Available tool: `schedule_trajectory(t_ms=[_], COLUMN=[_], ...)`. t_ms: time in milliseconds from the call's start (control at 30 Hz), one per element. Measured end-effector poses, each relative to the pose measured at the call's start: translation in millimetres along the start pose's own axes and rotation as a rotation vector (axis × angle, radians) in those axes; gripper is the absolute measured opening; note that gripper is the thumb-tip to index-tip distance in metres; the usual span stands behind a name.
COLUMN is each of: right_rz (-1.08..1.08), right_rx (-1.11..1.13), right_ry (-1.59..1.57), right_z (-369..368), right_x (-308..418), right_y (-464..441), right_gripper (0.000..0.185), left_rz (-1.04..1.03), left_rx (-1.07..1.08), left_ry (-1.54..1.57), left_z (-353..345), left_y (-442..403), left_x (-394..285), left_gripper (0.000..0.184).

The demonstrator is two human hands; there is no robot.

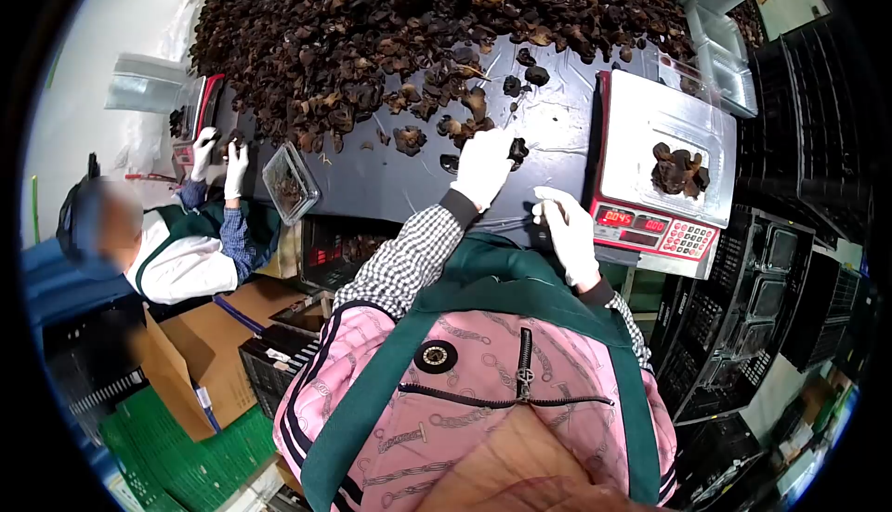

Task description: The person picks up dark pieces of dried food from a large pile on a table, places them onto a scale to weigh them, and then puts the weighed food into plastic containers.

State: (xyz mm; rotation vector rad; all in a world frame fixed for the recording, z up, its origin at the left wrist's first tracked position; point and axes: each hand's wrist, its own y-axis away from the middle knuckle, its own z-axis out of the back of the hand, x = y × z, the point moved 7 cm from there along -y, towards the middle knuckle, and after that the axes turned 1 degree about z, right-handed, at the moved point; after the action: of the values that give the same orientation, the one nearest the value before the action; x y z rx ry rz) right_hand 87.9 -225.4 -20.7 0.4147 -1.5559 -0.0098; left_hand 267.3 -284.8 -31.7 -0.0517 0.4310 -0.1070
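My left hand (485, 166), in a white glove, reaches over the dark tabletop with its fingers bent down and closed on a black wood ear mushroom (518, 150) at its right side. Brown wood ear mushrooms (469, 128) lie just beyond its fingertips. My right hand (567, 233), also gloved in white, hovers at the table's near edge, fingers loosely curled and apart, with nothing visible in them. Right of it stands a red-and-white digital scale (641, 226). On the scale's pan is a clear plastic tray (658, 131) holding several wood ear mushrooms (680, 170).
A large heap of wood ear mushrooms (400, 29) covers the far table. At left, a co-worker (200, 242) in white gloves works by another scale (206, 108) and a filled clear box (290, 185). Black crates (734, 326) stand right; a cardboard box (209, 354) sits lower left.
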Motion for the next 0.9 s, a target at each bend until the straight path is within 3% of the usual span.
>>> schedule_trajectory(t_ms=[33, 167, 200, 233, 300, 333, 367, 433, 500, 567, 600, 633, 700, 800, 900], right_rz=[-0.083, -0.434, -0.465, -0.468, -0.455, -0.47, -0.472, -0.505, -0.525, -0.528, -0.547, -0.565, -0.624, -0.5, -0.43], right_rx=[-0.006, -0.084, -0.062, -0.011, 0.062, 0.083, 0.093, 0.071, 0.042, 0.052, 0.041, 0.03, 0.04, 0.072, 0.132], right_ry=[-0.079, -0.494, -0.573, -0.657, -0.755, -0.81, -0.888, -0.993, -0.968, -0.858, -0.852, -0.846, -0.867, -0.729, -0.719], right_z=[-7.3, -27.3, -34.1, -39.8, -48.3, -50.5, -52.1, -57.0, -51.3, -44.8, -43.4, -42.0, -36.8, -39.6, -43.8], right_x=[-17.4, -59.6, -59.5, -55.9, -41.9, -40.0, -41.1, -40.8, -53.1, -59.5, -63.9, -68.3, -80.2, -57.3, -29.0], right_y=[-11.4, -27.4, -31.6, -36.2, -44.4, -49.7, -54.9, -64.0, -69.0, -70.7, -71.1, -71.5, -73.1, -79.9, -84.1], right_gripper=[0.028, 0.044, 0.053, 0.059, 0.064, 0.066, 0.065, 0.061, 0.041, 0.028, 0.026, 0.024, 0.024, 0.023, 0.031], left_rz=[0.042, -0.032, -0.003, 0.214, 0.313, 0.282, 0.207, -0.021, -0.065, -0.105, 0.18, 0.239, 0.282, 0.223, 0.437], left_rx=[0.17, -0.014, 0.021, 0.16, 0.342, 0.311, 0.219, 0.218, 0.097, -0.166, 0.002, -0.075, -0.18, -0.222, -0.125], left_ry=[-0.016, 0.375, 0.586, 0.831, 0.868, 0.786, 0.851, 0.659, 0.649, 0.316, 0.341, 0.2, 0.039, 0.006, 0.572], left_z=[-19.3, -8.5, 1.3, 1.7, 4.5, 16.1, 26.5, 28.0, 44.6, 46.4, 60.9, 60.6, 33.7, 8.5, 15.1], left_y=[-5.3, 2.6, 4.7, 9.5, 14.7, 14.1, 14.9, 15.8, 5.8, -8.5, -29.6, -38.3, -47.9, -55.9, -47.4], left_x=[10.3, 24.4, 26.7, 30.6, 28.8, 21.7, 13.4, 1.2, 4.8, 34.6, 47.5, 58.6, 79.2, 94.5, 102.7], left_gripper=[0.045, 0.038, 0.035, 0.037, 0.038, 0.038, 0.039, 0.039, 0.034, 0.03, 0.028, 0.031, 0.035, 0.041, 0.041])
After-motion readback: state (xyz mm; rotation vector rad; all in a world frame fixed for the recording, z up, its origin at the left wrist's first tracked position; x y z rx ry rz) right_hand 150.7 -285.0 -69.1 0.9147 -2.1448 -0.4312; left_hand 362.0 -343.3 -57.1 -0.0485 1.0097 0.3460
